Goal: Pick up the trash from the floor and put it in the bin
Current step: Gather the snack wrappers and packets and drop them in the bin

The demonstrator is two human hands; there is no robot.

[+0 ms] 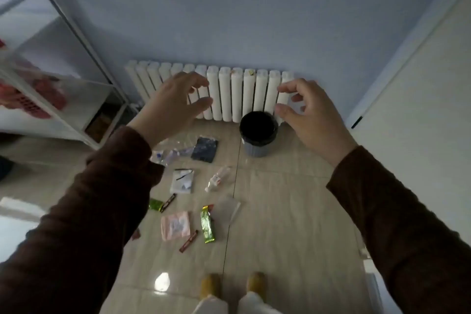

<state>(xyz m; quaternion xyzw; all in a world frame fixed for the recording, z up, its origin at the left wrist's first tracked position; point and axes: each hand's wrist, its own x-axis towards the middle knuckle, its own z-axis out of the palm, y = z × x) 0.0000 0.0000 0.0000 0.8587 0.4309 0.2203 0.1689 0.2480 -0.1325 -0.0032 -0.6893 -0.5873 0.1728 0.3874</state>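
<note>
Several pieces of trash lie on the tiled floor: a dark blue packet (204, 149), a white packet (182, 181), a small plastic bottle (218, 178), a green foil wrapper (207, 224), a pink packet (175, 225) and clear plastic film (229, 208). A grey bin with a black liner (258, 135) stands by the radiator, right of the trash. My left hand (170, 107) and my right hand (308, 117) are raised in front of me, fingers apart, holding nothing. The left forearm hides part of the trash.
A white radiator (229, 92) runs along the back wall. A white metal shelf (76, 99) with red items stands at the left. A white door or panel (420, 109) is on the right. My yellow slippers (234, 285) are at the bottom.
</note>
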